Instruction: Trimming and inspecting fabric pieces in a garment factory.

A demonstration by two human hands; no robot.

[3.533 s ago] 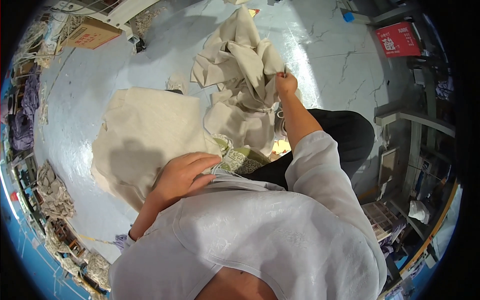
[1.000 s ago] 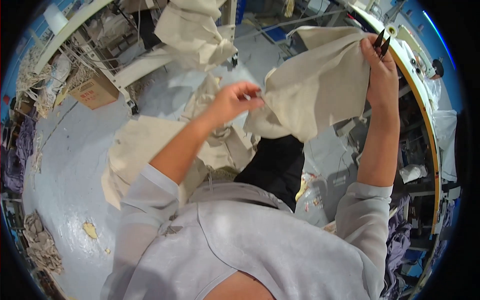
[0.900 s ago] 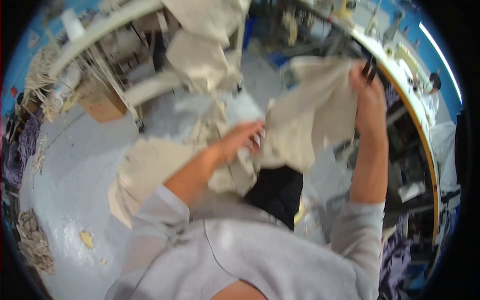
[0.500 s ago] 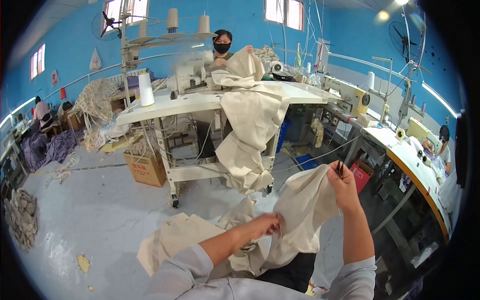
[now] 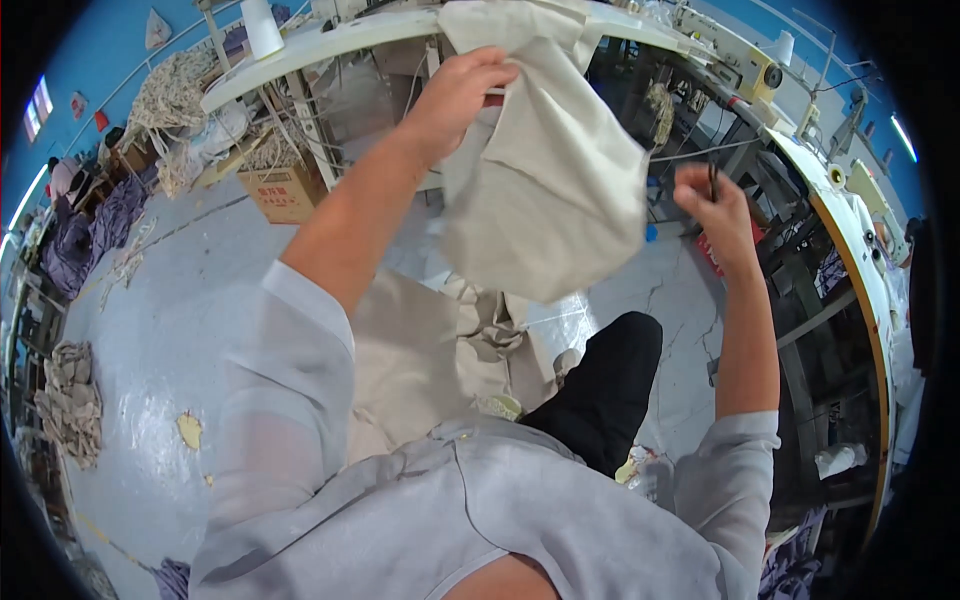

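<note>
My left hand (image 5: 455, 100) is raised ahead of me, its fingers closed on the upper edge of a beige cloth piece (image 5: 565, 180). The cloth hangs down from it, its lower edge blurred by motion. To the right, my right hand (image 5: 724, 215) is apart from the cloth and curled around small dark thread snips (image 5: 713, 182), partly hidden by the fingers. More beige fabric (image 5: 405, 345) lies in folds below, by my lap and black-clad leg (image 5: 605, 390).
A white sewing table (image 5: 330, 48) stands ahead, with beige cloth over its edge and a white thread cone (image 5: 262, 28) on top. A cardboard box (image 5: 283, 192) sits beside its legs. A wood-edged bench (image 5: 850, 265) runs along the right. Crumpled fabric (image 5: 70, 400) lies at far left.
My left hand has risen from low by my lap to the cloth's upper edge. My right hand has let go of the cloth and moved right, keeping the snips. The view has tilted down.
</note>
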